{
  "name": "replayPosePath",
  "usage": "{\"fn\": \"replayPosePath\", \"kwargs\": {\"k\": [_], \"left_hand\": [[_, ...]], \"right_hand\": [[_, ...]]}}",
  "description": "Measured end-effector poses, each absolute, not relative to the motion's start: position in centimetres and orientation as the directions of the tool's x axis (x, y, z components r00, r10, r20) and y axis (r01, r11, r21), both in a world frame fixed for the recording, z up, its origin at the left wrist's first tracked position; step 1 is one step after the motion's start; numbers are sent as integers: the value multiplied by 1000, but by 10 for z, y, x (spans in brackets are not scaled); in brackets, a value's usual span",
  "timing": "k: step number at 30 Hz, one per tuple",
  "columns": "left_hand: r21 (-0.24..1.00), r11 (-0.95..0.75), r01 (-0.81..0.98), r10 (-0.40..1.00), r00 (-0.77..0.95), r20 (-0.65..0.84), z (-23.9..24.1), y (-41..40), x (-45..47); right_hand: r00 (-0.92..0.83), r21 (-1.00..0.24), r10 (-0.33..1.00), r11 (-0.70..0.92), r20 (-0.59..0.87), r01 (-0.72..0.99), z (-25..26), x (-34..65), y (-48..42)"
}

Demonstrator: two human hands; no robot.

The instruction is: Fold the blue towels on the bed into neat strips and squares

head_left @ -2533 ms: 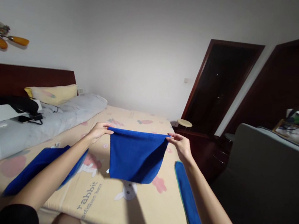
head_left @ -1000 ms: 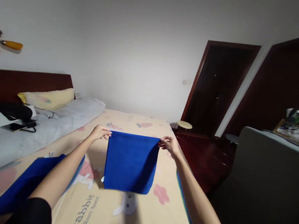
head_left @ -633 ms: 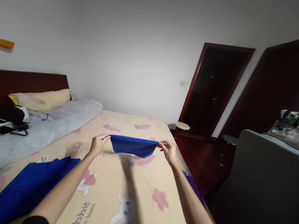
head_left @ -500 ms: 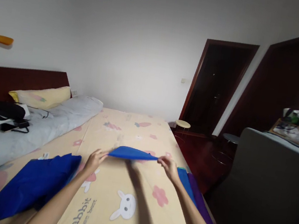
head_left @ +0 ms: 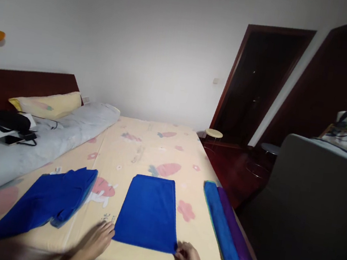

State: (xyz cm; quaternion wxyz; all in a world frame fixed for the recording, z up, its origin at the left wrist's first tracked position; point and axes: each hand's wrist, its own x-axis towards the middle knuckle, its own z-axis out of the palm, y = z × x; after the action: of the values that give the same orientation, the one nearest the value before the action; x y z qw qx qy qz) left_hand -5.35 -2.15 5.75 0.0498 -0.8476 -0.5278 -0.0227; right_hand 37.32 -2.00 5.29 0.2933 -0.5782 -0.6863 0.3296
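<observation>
A folded blue cloth [head_left: 149, 212] lies flat as a near rectangle on the patterned bed sheet [head_left: 144, 151]. At its near left corner my left hand [head_left: 101, 238] has its fingers drawn together on the edge. My right hand [head_left: 187, 256] pinches the near right corner between thumb and fingers. To the left rests a crumpled blue cloth [head_left: 49, 198], apart from my hands. On the right, a rolled blue cloth [head_left: 221, 224] with green edging lies alongside a rolled purple cloth [head_left: 238, 233].
Along the bed's left side lie a grey bedding roll [head_left: 60, 143], a yellow pillow [head_left: 48, 105] and a phone [head_left: 13, 140]. A dark grey panel [head_left: 308, 211] stands beyond the bed's right edge. A round stool [head_left: 213, 134] stands near the door [head_left: 257, 90].
Both hands have come down and nearer to me with the blue cloth. It was stretched in the air between them; now it lies flat on the bed. My view has tilted slightly down.
</observation>
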Motion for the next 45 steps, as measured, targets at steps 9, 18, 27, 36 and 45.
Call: {"fn": "replayPosePath", "kwargs": {"k": [9, 18, 27, 36, 45], "left_hand": [[42, -517, 855, 854, 519, -48, 76, -46, -44], [61, -541, 839, 840, 542, -8, 84, -53, -12], [55, -519, 853, 841, 499, 209, 38, -42, 58], [101, -482, 870, 869, 460, 181, 46, -15, 46], [48, -255, 966, 958, 246, 146, 49, 13, 17]], "right_hand": [[-230, -753, 973, 135, -22, 644, 41, 389, -33], [-252, -548, 967, 237, 49, 802, 85, 368, -34], [-479, -419, 830, 557, 285, 717, 40, 261, -41], [-359, -394, 909, 416, 214, 819, 33, 278, -17], [-77, -397, 982, 142, 175, 907, 17, 319, 6]]}}
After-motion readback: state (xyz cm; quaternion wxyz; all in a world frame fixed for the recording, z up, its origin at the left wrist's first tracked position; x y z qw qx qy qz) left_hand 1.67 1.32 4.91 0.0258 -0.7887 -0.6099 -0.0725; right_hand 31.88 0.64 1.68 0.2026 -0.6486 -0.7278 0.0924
